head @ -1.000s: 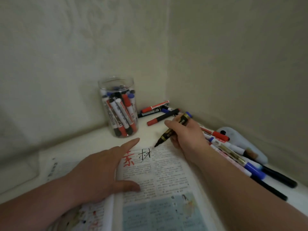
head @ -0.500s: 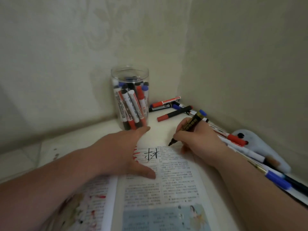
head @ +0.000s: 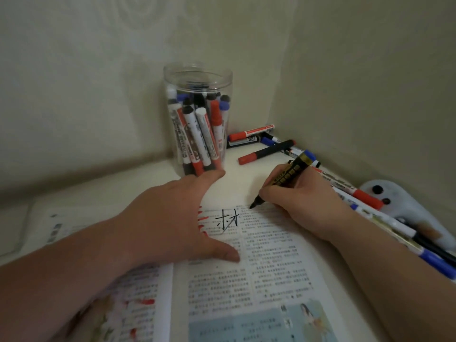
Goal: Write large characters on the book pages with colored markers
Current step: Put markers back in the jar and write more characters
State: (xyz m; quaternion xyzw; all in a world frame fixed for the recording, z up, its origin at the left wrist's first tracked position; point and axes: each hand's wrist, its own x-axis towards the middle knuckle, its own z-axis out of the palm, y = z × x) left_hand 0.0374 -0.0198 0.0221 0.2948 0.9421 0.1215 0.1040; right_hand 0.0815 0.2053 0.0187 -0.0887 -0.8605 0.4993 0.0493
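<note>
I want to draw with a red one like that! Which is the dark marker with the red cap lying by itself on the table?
Find the tall clear jar full of markers in the corner. Just right of its base, loose markers lie near the wall. Yours is the black marker with the red cap, nearest the open book, slanting alone with its cap toward the jar; the others there have white bodies.
</note>
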